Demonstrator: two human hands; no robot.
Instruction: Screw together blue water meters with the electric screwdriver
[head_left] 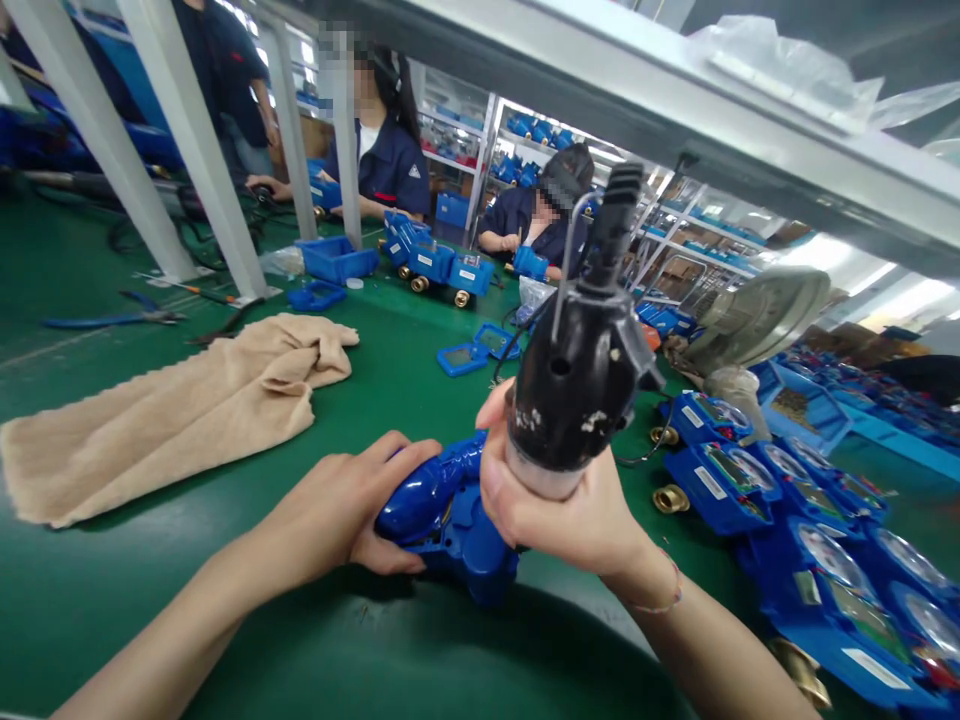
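My left hand [337, 505] grips a glossy blue water meter body [442, 515] lying on its side over the green bench. My right hand [547, 500] is wrapped around the lower end of a black power screwdriver [570, 380], which is scuffed with white flecks. The tool stands nearly upright, its lower end close above the blue body, and a thin wire rises from it. My right fingers hide the tool's tip and where it meets the meter. Several finished blue meters [720, 485] with glass dials lie to the right, with a brass fitting [670, 498] beside them.
A beige towel [172, 420] and blue-handled pliers [112, 320] lie on the green bench at left. Blue crates [337, 258] and meters with brass ends [431, 265] stand farther off, near co-workers [390, 165]. A grey metal beam [637, 110] crosses overhead, and a fan [757, 320] stands at right.
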